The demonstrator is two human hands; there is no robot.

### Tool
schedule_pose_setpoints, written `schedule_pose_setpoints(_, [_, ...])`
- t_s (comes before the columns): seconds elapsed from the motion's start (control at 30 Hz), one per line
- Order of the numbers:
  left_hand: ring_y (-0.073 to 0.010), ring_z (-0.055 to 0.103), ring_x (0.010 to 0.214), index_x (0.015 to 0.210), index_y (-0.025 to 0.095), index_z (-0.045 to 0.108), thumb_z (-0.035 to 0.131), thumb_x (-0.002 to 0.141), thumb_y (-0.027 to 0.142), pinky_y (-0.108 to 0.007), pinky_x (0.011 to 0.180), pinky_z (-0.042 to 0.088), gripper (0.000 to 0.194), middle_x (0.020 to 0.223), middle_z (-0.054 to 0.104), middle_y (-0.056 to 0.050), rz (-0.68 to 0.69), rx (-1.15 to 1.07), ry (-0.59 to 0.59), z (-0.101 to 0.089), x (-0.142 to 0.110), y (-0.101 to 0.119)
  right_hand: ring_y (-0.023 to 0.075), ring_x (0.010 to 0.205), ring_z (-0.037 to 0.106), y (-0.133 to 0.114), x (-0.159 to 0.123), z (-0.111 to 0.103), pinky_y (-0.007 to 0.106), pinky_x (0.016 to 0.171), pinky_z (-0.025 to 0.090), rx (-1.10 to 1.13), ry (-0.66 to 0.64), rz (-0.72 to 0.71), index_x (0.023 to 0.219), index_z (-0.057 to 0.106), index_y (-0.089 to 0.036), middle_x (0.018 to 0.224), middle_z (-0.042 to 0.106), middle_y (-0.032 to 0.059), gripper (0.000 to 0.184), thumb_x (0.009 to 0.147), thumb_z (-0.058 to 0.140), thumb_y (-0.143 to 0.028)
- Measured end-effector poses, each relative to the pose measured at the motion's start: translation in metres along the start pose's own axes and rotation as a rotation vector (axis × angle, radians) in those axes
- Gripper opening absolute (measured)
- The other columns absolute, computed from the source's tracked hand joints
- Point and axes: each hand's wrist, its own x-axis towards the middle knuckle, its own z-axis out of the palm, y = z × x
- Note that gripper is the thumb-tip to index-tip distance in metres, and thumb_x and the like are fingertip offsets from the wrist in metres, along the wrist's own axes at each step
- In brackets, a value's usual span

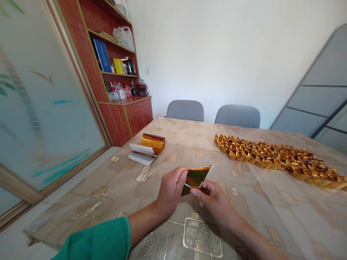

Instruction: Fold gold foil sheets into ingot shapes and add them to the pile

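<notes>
The person's left hand [170, 191] is held up at the front of the view, its forearm emerging from a green sleeve [94, 240] with a ribbed cuff, and the right hand [213, 202] is angling in from the lower right to meet it. Both grips are narrow: the left is pinching one side of a creased gold foil sheet [195, 179] between its thumb and curled fingers, and the right is pinching the opposite side near a thin white strip [207, 174] that is showing along the sheet's edge. The sheet is hanging between the hands above the bench [260, 213], its glossy surface catching amber and dark reflections. Ahead and to the left, a stack of gold foil sheets [151, 143] is lying on white paper [139, 153], its top layers curling upward. To the right, many small folded gold foil ingots [279, 160] are packed into a long, crinkled band across the bench, which is wearing a beige patterned cover with square outlines. Two grey chairs [185, 110] are standing beyond the far edge, and a red-brown wooden cabinet [124, 115] is holding a blue book [101, 55], a yellow box [118, 66], a kettle [129, 66] and plastic jugs [123, 38] on its shelves. A frosted glass door [46, 97] is filling the left side of the room.
</notes>
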Motion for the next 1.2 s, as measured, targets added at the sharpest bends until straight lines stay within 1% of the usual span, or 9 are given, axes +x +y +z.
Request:
schedule_pose_setpoints(0.27, [-0.0120,0.051,0.058,0.078,0.017,0.057,0.039,0.102,0.028,-0.022,0.057,0.036,0.031,0.065,0.054,0.003,0.090,0.076,0.043,-0.004,0.005,-0.004,0.0115,0.052,0.042,-0.015,0.001,-0.007,0.025,0.053,0.037,-0.071,-0.004,0.041,0.058,0.060,-0.019,0.054,0.050,-0.0027,0.049,0.074,0.072,-0.064])
schedule_pose_setpoints(0.33, [-0.0123,0.052,0.059,0.077,0.017,0.057,0.037,0.103,0.027,-0.022,0.058,0.037,0.034,0.065,0.055,0.002,0.082,0.136,0.034,-0.006,0.007,-0.007,0.0145,0.057,0.051,-0.025,0.001,-0.020,0.028,0.057,0.042,-0.134,-0.035,0.040,0.067,0.066,-0.019,0.061,0.059,0.0006,0.044,0.077,0.069,-0.062])
schedule_pose_setpoints(0.4, [-0.0125,0.053,0.059,0.077,0.017,0.057,0.036,0.103,0.027,-0.023,0.058,0.037,0.035,0.065,0.056,0.002,0.079,0.188,0.008,-0.006,0.008,-0.010,0.0212,0.077,0.062,-0.036,0.000,-0.034,0.033,0.069,0.049,-0.177,0.038,-0.010,0.101,0.070,-0.023,0.087,0.070,0.0057,0.043,0.076,0.072,-0.058])
schedule_pose_setpoints(0.47, [-0.0125,0.055,0.059,0.077,0.017,0.058,0.036,0.103,0.026,-0.023,0.058,0.038,0.035,0.066,0.058,0.001,0.115,0.217,-0.055,-0.003,0.006,-0.010,0.0246,0.097,0.063,-0.046,-0.002,-0.043,0.038,0.083,0.050,-0.265,0.158,-0.086,0.121,0.062,-0.026,0.109,0.069,0.0089,0.046,0.086,0.062,-0.055])
schedule_pose_setpoints(0.53, [-0.0121,0.056,0.059,0.076,0.018,0.059,0.036,0.103,0.026,-0.022,0.057,0.038,0.037,0.066,0.060,0.001,0.208,0.243,-0.139,0.001,0.002,-0.008,0.0254,0.103,0.061,-0.050,-0.003,-0.045,0.041,0.089,0.048,-0.398,0.193,-0.168,0.125,0.060,-0.026,0.117,0.067,0.0094,0.044,0.087,0.062,-0.047])
schedule_pose_setpoints(0.7, [-0.0108,0.055,0.053,0.076,0.017,0.058,0.031,0.106,0.026,-0.021,0.050,0.036,0.041,0.065,0.062,0.000,0.468,0.344,-0.196,0.007,-0.009,-0.003,0.0215,0.082,0.063,-0.042,-0.004,-0.033,0.035,0.074,0.049,-0.661,-0.024,-0.255,0.090,0.069,-0.022,0.085,0.070,0.0039,0.010,0.081,0.064,-0.020])
schedule_pose_setpoints(0.83, [-0.0105,0.058,0.054,0.086,0.017,0.059,0.034,0.106,0.030,-0.021,0.050,0.039,0.035,0.069,0.066,0.001,0.531,0.319,-0.171,0.006,-0.010,-0.005,0.0169,0.067,0.061,-0.039,-0.004,-0.030,0.029,0.063,0.044,-0.726,-0.033,-0.253,0.076,0.064,-0.021,0.071,0.067,0.0002,0.009,0.082,0.064,-0.014])
schedule_pose_setpoints(1.07, [-0.0123,0.063,0.060,0.088,0.017,0.056,0.036,0.105,0.034,-0.022,0.055,0.043,0.032,0.072,0.068,-0.001,0.512,0.286,-0.181,0.005,-0.006,-0.010,0.0179,0.073,0.060,-0.037,-0.007,-0.029,0.029,0.066,0.041,-0.877,-0.082,-0.312,0.083,0.068,-0.023,0.075,0.069,-0.0006,0.014,0.076,0.073,-0.011])
schedule_pose_setpoints(1.2, [-0.0137,0.062,0.061,0.092,0.018,0.057,0.036,0.104,0.046,-0.024,0.056,0.041,0.038,0.075,0.069,-0.002,0.383,0.203,-0.251,0.007,-0.003,-0.004,0.0165,0.066,0.057,-0.035,-0.005,-0.031,0.027,0.061,0.037,-0.891,-0.076,-0.260,0.070,0.066,-0.021,0.065,0.065,-0.0017,0.014,0.079,0.073,-0.013])
